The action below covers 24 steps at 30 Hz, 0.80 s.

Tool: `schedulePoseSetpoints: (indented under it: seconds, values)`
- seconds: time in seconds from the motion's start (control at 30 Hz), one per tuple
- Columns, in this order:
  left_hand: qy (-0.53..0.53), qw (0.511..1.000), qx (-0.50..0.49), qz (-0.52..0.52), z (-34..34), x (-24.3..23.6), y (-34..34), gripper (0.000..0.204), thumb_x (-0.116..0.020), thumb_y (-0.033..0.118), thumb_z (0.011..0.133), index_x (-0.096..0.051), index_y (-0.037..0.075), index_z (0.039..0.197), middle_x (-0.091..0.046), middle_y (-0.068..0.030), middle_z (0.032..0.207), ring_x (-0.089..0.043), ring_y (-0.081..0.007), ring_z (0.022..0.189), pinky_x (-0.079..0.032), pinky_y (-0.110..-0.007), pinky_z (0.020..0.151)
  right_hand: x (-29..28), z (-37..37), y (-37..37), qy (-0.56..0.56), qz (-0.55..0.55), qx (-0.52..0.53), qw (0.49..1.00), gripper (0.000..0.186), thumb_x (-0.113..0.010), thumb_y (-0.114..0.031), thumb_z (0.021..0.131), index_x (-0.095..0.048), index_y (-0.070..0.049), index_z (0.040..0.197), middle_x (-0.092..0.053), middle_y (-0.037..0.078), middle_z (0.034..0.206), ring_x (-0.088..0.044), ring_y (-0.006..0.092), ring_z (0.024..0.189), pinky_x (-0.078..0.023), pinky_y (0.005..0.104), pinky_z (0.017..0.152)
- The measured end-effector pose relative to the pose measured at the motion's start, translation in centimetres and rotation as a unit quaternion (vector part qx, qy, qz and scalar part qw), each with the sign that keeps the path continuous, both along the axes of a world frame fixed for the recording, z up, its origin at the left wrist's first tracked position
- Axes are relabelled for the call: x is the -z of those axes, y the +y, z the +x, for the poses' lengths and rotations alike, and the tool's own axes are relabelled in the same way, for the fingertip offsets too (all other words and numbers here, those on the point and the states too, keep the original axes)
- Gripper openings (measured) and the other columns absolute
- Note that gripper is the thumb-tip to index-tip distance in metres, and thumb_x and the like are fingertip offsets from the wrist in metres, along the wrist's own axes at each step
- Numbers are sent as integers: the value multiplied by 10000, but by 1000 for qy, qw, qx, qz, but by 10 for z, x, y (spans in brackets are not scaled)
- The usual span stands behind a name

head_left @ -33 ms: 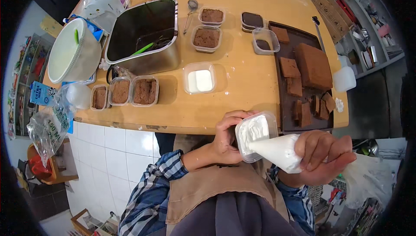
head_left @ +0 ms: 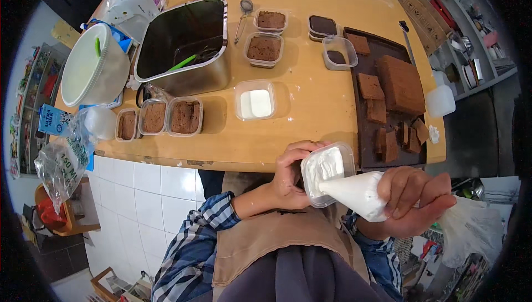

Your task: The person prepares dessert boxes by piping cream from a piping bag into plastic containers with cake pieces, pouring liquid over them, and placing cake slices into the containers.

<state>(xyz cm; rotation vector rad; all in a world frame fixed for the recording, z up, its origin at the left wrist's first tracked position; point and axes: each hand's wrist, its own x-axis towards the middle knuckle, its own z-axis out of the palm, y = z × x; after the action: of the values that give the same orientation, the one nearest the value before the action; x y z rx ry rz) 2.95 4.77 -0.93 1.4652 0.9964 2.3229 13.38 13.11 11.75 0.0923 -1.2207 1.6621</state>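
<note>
My left hand (head_left: 295, 175) is wrapped round the side of a clear square plastic cup (head_left: 351, 164), tilted just off the table's near edge. White cream (head_left: 328, 168) covers what shows of its inside. Closed round a piping bag (head_left: 357, 192) filled with white cream, my right hand (head_left: 413, 199) points its tip into the cup, where it meets the cream. The bag's loose clear end hangs out behind that hand. Beyond the cup, on the table, stands another cup (head_left: 255, 100) with a smooth white layer.
A dark tray (head_left: 370, 145) at the right bears a chocolate cake block (head_left: 400, 84) and cut pieces. Several cups of brown cake (head_left: 185, 115) stand leftward. Behind them are a deep metal pan (head_left: 216, 74) with dark residue, a white bowl (head_left: 83, 83) and a small strainer (head_left: 244, 13).
</note>
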Motion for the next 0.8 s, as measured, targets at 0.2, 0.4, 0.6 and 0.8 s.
schedulePoseSetpoints:
  seconds: [0.2,0.4,0.6,0.8]
  values:
    - [3,1000,16,-13,-2,2,2,754,-760,34,552,-272,72,1126,-357,-161,1118,-408,-291,1063,-312,-442,930,-2,-1,3,-38,26,24,999,367,-328,-423,877,-306,-128,660,-324,8,384,-293,95,290,-328,253,325]
    - [-24,990,-18,-136,-4,1,-8,925,-754,48,551,-111,28,1216,-317,-177,1157,-407,-270,1063,-340,-371,903,-4,23,47,123,-85,9,989,395,-250,-358,916,-351,-123,615,-337,19,398,-291,97,300,-258,241,315]
    - [-13,963,-69,-260,-18,-11,-3,866,-693,46,589,-122,13,1238,-328,-158,1146,-403,-238,1052,-337,-360,903,11,54,82,164,-175,-23,970,440,-266,-314,917,-337,-134,522,-302,6,373,-250,89,283,-236,217,311]
    - [64,886,-241,-392,-38,-17,30,705,-665,84,595,-240,-30,1146,-413,-198,1011,-435,-273,999,-372,-343,844,27,77,99,146,-174,-54,972,417,-304,-278,909,-305,-155,510,-290,-28,372,-249,77,315,-267,213,378]
